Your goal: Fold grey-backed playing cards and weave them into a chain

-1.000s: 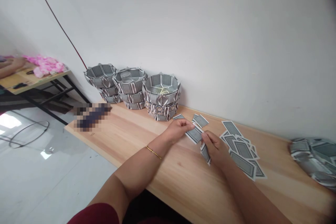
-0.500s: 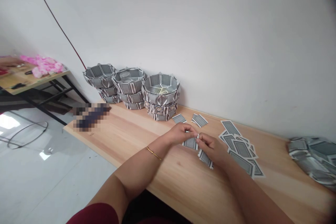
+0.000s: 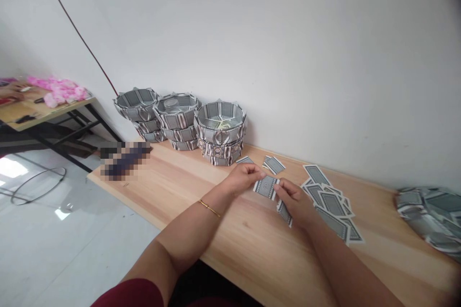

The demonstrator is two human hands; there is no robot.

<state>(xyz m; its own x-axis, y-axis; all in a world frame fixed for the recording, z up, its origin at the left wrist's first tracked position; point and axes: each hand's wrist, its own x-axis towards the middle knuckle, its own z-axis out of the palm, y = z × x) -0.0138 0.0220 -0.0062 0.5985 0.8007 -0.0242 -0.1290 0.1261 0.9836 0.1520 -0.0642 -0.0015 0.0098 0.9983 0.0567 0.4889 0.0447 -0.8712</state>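
Both my hands meet over the wooden table [image 3: 223, 244]. My left hand [image 3: 243, 177] pinches the left edge of a grey-backed playing card [image 3: 265, 186], fingers closed. My right hand [image 3: 293, 200] pinches the same card's right edge and also grips a small bundle of cards [image 3: 284, 212] beneath its palm. A gold bangle [image 3: 210, 208] circles my left wrist. To the right of my hands lies a loose spread of face-down cards [image 3: 331, 204]. Two more cards [image 3: 273, 164] lie just behind my hands.
Three stacks of bowls made from folded cards [image 3: 220, 130] stand against the white wall at the table's far left. A flat woven piece of cards [image 3: 430, 218] lies at the right edge. A blurred dark object [image 3: 124, 159] rests on the table's left corner. Another table [image 3: 39, 108] with pink flowers stands far left.
The card between my hands was folded together half a second ago; now it is spread flat again and held at both edges. Someone's arm has left the far left table.
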